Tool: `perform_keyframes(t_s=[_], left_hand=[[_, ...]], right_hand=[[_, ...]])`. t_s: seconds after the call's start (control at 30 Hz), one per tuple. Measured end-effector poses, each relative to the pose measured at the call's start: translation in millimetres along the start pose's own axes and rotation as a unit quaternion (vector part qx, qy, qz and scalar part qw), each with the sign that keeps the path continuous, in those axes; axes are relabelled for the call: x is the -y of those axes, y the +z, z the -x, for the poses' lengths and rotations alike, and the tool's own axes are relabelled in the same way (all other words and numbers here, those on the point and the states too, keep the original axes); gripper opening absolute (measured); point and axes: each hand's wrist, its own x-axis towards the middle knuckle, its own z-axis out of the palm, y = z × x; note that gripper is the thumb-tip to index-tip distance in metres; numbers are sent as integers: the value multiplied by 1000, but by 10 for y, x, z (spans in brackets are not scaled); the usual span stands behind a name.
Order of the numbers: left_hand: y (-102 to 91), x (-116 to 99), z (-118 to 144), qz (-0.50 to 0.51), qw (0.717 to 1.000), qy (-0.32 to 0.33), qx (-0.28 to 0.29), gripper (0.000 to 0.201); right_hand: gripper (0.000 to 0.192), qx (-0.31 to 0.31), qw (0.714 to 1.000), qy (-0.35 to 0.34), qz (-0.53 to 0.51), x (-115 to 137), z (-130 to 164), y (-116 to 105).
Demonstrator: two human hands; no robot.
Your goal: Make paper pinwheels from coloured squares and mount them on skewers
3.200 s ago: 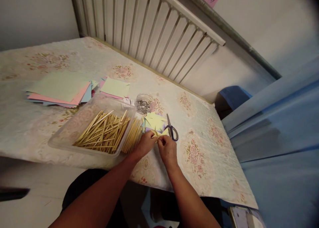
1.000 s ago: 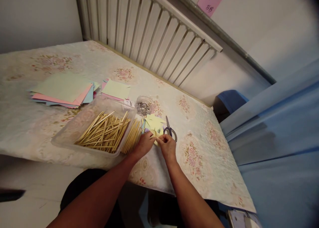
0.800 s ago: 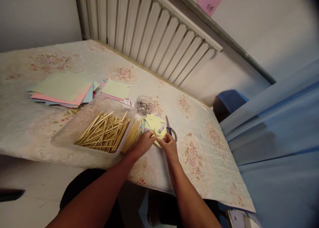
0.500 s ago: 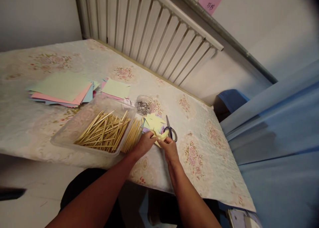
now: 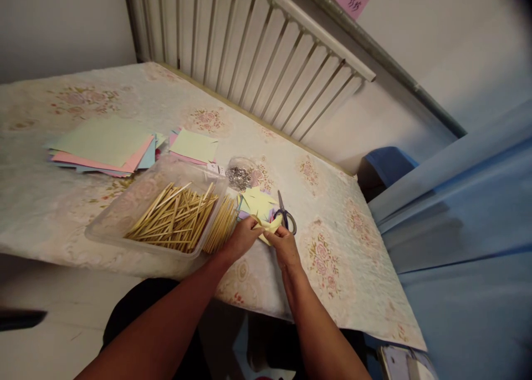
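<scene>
My left hand (image 5: 240, 239) and my right hand (image 5: 285, 245) meet near the front edge of the flowered table (image 5: 332, 247). Between their fingertips they pinch a small folded yellow paper piece (image 5: 270, 227). Just behind it lie several small yellow and purple paper squares (image 5: 256, 201). Scissors (image 5: 284, 212) with dark handles rest right of the paper, close to my right fingers. A clear plastic tray (image 5: 124, 214) of wooden sticks (image 5: 178, 219) stands left of my left hand.
A small clear dish of shiny metal bits (image 5: 238, 175) sits behind the tray. Stacks of pastel paper sheets (image 5: 103, 147) lie at the far left. A white radiator (image 5: 249, 42) runs along the back edge. Blue fabric (image 5: 465, 230) hangs on the right.
Both hands stayed at the same spot, working the yellow paper piece; its flap now sticks out to the right above my right fingers. The camera shifted slightly.
</scene>
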Motion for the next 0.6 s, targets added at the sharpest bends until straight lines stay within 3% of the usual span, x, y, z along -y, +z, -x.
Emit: perform_keyframes(t_s=[0.37,0.6], left_hand=[[4,42,-18,-6,999,16,41,10],[1,-43,26,1,999,2,49,11]], right_hand=[[34,9,1000,25,0,8,2,-39],[37,2,999,28,25,7,-17,-69]])
